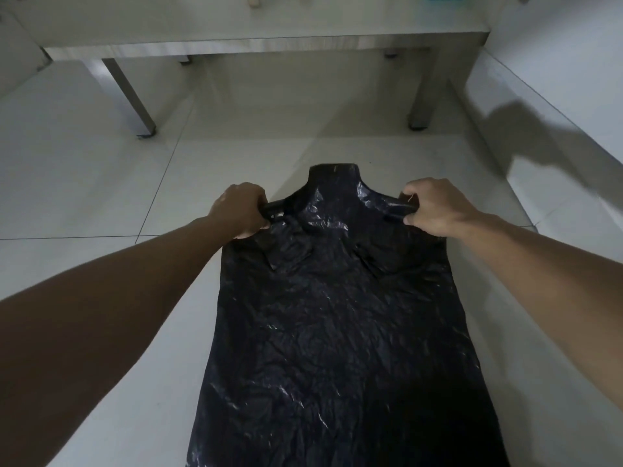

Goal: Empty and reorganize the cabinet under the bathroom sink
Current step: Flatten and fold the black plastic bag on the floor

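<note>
Stretched flat in the foreground, crinkled and glossy: black plastic bag (337, 315), covering much of the tiled floor (101, 183) below. Pinched at its two upper corners by left hand (241, 210) and right hand (429, 207), each grip curled tight on a bag handle, a centre tab poking up between them. Beyond, steel legs (129, 96) under a pale counter (269, 45). Against right wall (556, 96), an arm's shadow.

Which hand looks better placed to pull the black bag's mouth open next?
Neither clearly. The left hand and right hand each grip one handle of the black plastic bag, level and mirrored. The bag hangs flat between them; likely both pull apart.
</note>
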`<state>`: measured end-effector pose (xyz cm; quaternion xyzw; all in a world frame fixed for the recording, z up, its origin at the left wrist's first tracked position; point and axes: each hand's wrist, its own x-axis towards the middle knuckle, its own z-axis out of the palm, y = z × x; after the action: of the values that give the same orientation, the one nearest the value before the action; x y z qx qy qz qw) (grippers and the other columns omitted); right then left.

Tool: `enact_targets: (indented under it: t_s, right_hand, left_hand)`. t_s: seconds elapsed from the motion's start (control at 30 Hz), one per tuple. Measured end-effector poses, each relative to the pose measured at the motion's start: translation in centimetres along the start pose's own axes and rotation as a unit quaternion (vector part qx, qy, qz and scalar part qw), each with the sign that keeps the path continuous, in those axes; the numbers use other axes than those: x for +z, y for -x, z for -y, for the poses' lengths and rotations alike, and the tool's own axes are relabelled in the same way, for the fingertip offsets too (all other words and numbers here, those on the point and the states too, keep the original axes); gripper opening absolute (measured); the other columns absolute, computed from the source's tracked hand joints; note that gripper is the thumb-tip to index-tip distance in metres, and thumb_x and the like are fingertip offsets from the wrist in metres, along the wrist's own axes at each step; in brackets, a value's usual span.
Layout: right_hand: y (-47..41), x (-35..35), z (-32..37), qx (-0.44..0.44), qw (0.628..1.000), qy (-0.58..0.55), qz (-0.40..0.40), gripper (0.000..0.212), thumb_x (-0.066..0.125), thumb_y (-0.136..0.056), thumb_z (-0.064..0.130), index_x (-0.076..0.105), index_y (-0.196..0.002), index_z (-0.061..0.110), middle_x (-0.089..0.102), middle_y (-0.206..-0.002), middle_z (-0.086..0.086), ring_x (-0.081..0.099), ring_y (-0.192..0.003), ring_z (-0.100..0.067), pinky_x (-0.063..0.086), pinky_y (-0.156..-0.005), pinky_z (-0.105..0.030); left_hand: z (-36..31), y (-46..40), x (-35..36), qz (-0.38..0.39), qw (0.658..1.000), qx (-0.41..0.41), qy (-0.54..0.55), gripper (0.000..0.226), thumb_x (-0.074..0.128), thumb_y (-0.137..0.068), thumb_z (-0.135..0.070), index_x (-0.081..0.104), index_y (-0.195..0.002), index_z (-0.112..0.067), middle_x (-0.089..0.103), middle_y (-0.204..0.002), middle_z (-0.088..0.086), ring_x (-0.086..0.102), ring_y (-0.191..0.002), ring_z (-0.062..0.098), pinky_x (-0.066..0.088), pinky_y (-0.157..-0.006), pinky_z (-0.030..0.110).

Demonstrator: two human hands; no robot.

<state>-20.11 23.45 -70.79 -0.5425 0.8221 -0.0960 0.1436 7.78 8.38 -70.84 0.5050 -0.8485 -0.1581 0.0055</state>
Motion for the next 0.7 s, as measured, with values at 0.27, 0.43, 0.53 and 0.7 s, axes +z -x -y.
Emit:
enact_targets:
  t_s: [0.27,0.43,0.53,0.7]
  right_hand:
    - [4.7,-1.7,-0.8,-0.145,0.965,0.019,-0.216,0.016,0.075,-0.075,0.001,0.067,-0.089,0.002,0.059,-0.081,-0.009,0.059,-0.075,-0.034,0.044,-0.063,-0.034]
    - [9.8,-0.4,-1.1,-0.220,0.942,0.054,-0.247,0.032,0.077,-0.058,-0.009,0.063,-0.085,0.000,0.058,-0.080,-0.015,0.057,-0.072,-0.038,0.046,-0.065,-0.042]
    - [12.2,0.6,-1.8,-0.247,0.938,0.083,-0.228,0.037,0.078,-0.054,-0.008,0.061,-0.085,0.003,0.058,-0.082,-0.011,0.056,-0.073,-0.034,0.045,-0.065,-0.040]
    - [14.1,1.6,-2.7,-0.280,0.932,0.102,-0.205,0.039,0.080,-0.056,-0.009,0.061,-0.087,0.005,0.059,-0.085,-0.007,0.058,-0.074,-0.029,0.052,-0.061,-0.041]
  left_hand:
    - [-0.3,5.4,-1.7,-0.159,0.980,0.110,0.040,0.020,0.065,-0.081,-0.009,0.049,-0.076,-0.019,0.047,-0.068,-0.008,0.048,-0.067,0.019,0.030,-0.055,0.027]
    - [0.8,10.4,-0.1,-0.188,0.953,0.238,-0.010,0.022,0.069,-0.071,0.000,0.052,-0.075,-0.013,0.053,-0.076,0.003,0.051,-0.072,0.027,0.040,-0.057,0.032]
    - [1.8,12.3,0.4,-0.178,0.943,0.273,-0.071,0.034,0.073,-0.056,0.007,0.051,-0.073,-0.012,0.052,-0.073,0.003,0.050,-0.066,0.027,0.031,-0.055,0.026]
    - [2.2,14.1,1.1,-0.191,0.923,0.303,-0.142,0.043,0.077,-0.047,0.008,0.055,-0.079,-0.010,0.055,-0.072,0.007,0.054,-0.062,0.029,0.040,-0.049,0.029]
